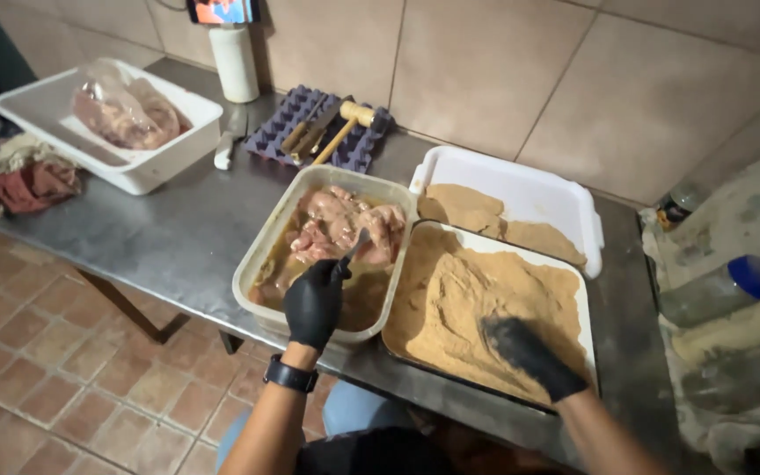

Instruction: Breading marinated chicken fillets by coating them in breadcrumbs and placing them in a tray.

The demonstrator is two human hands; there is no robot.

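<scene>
right hand in black glove, flat and spread on the crumb tray — left hand pinching a utensil (kind unclear) over the tub of marinated meat — tub still well stocked, no coated pieces visible.

lit phone screen atop white roll

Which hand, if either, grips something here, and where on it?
Left hand pinches a fork-like utensil by its handle end; right hand lies flat on crumbs, holding nothing.
</scene>
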